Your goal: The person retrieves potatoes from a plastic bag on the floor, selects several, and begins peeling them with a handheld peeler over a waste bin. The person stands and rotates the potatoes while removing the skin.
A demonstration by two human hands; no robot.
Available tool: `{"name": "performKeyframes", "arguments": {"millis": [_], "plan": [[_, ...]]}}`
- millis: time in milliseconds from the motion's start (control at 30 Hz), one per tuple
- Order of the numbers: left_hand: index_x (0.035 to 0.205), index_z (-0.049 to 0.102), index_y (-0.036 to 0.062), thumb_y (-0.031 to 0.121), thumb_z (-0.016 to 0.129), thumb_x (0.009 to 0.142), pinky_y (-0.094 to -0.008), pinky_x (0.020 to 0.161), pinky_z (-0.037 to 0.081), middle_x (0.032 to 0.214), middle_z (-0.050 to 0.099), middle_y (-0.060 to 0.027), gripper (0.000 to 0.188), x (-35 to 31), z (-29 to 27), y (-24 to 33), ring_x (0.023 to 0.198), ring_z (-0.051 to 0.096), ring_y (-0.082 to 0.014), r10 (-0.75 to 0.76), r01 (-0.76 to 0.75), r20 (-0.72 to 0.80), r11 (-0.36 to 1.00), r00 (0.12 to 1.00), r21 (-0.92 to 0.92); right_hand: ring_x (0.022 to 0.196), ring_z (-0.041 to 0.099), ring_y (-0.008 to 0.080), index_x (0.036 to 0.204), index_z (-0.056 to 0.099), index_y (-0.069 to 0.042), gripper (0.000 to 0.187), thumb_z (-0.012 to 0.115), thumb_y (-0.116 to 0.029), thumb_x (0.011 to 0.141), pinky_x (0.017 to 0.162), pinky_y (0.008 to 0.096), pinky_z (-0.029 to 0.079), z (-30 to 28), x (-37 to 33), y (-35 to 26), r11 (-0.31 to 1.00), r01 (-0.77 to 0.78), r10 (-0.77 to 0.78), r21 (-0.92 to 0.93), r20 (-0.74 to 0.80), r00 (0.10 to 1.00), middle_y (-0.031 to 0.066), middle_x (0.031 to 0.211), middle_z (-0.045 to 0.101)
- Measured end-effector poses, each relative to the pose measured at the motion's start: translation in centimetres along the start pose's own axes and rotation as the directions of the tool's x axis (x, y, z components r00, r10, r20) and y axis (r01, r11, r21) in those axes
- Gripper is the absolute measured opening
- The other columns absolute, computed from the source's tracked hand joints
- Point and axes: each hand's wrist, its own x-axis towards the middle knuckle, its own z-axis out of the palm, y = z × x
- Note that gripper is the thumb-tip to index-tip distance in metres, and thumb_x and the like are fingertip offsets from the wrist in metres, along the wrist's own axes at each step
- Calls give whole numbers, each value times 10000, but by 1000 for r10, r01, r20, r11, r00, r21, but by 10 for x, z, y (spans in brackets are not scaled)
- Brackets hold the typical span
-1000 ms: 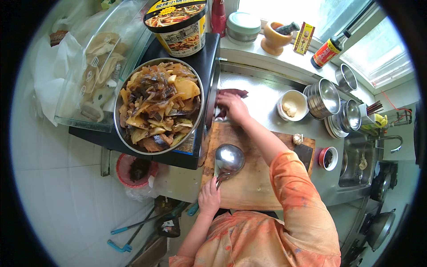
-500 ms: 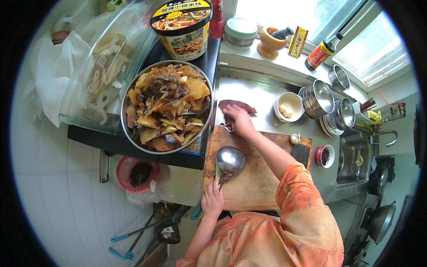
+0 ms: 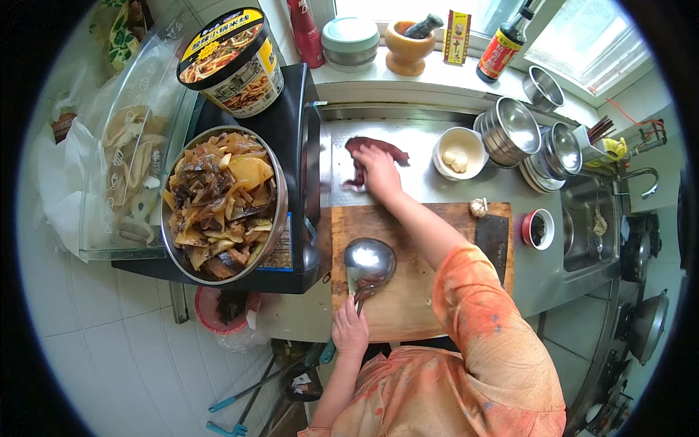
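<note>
My left hand [image 3: 350,329] is closed round the handle of a steel ladle [image 3: 370,264]. The ladle's wide round bowl is over the left part of a wooden cutting board [image 3: 408,291]. My right arm reaches across the board to the steel counter behind it. There my right hand [image 3: 380,173] presses on a crumpled dark red cloth [image 3: 395,152], which bunches around the fingers. My fingertips are partly lost in its folds.
A large bowl of stewed vegetables [image 3: 226,211] stands on a black appliance [image 3: 298,167] at left, beside an instant-noodle tub [image 3: 237,69]. A cleaver [image 3: 491,244] and garlic bulb [image 3: 478,207] lie on the board. Rightward are a white bowl [image 3: 460,138], steel bowls [image 3: 513,127] and a sink [image 3: 582,255].
My right hand and the red cloth now lie farther behind the board's edge, with more of the cloth spread out. The left hand still holds the ladle. The view has shifted.
</note>
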Motion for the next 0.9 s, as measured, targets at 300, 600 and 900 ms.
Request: {"name": "performKeyframes", "arguments": {"millis": [300,600,900], "plan": [[1326,389,2,154,666,825,-402,824,491,1136,550,-165,592,2,-3,2,994,573,-336,11,-10,22,1000,1000,-24,1336,373,371,1323,493,-103,476,552,-102,851,1043,551,350,-59,-45,11,943,-252,277,-215,92,957,190,1427,418],[1312,403,13,162,682,804,-392,816,500,1117,556,-150,599,-1,3,0,981,576,-321,36,-36,-9,999,999,33,1279,411,376,1265,514,-40,448,577,-176,842,972,527,386,-23,27,53,924,-267,253,-275,-84,964,198,1360,462],[1336,375,-5,131,661,817,-419,806,505,1148,547,-188,608,-5,2,-1,989,579,-364,-8,9,43,1000,999,-12,1263,442,402,1353,417,-23,543,563,-161,849,961,526,433,-38,-51,23,909,-208,250,-360,73,965,234,1380,438]]}}
